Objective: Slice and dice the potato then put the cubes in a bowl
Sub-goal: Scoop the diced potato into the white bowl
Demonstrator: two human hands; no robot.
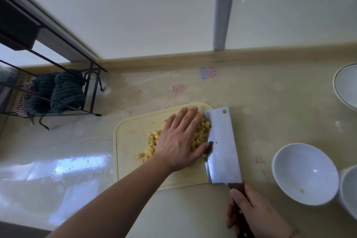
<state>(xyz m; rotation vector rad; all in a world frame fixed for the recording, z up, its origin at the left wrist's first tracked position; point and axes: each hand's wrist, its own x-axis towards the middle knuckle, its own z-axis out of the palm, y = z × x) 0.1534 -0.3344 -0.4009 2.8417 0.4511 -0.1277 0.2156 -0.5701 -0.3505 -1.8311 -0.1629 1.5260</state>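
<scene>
While the left hand (pixel 180 139) lies flat with straight fingers on a pile of potato cubes (pixel 201 133), the right hand (pixel 251 212) grips the dark wooden handle of a cleaver (pixel 222 147), fingers curled round it. Cubes sit on a pale yellow cutting board (pixel 131 137), mostly under and around the left palm; some spill out to the left and near side of the hand. Cleaver blade stands along the board's right edge, tilted, broad face up toward the camera, its edge against the right side of the pile. Left thumb tip touches the blade face. Cubes are pressed between flat hand and blade.

White bowl (pixel 305 174) sits on the counter (pixel 260 102) right of the board, near the right hand, apart from the board; a small yellowish speck lies inside it. Second white vessel (pixel 349 193) is just beside it at the frame's right edge, cut off. Another white bowl (pixel 346 85) with a dark rim line stands farther back on the right, partly out of frame.

Black wire rack (pixel 58 91) stands at back left holding dark green striped cloth (pixel 63 91). Faded pink and blue marks show on the counter behind the board.
</scene>
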